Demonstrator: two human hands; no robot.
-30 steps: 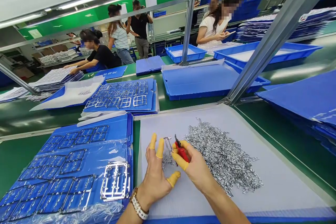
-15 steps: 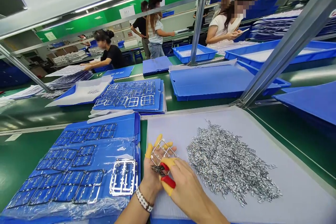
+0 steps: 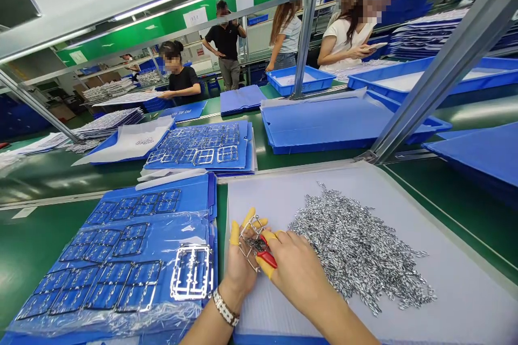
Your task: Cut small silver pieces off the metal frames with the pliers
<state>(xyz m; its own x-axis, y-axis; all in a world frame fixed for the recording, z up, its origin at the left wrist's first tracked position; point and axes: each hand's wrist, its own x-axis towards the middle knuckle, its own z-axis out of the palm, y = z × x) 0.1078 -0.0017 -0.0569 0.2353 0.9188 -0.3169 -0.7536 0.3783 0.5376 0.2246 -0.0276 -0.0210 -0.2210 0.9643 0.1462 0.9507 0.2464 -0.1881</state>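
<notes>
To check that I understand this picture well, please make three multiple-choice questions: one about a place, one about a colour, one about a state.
1. Where does the pile of small metal pieces lie?
A) Under clear plastic film
B) On a pale sheet
C) On the green bench top

2. What colour are the handles of the cutters?
A) Yellow
B) Blue
C) Red

3. What is the left hand doing?
A) Holding a metal frame
B) Resting empty
C) Gripping the cutters

Answers:
1. B, the pile lies on the sheet.
2. C, red shows at the right hand.
3. A, its fingers hold the frame up.
</notes>
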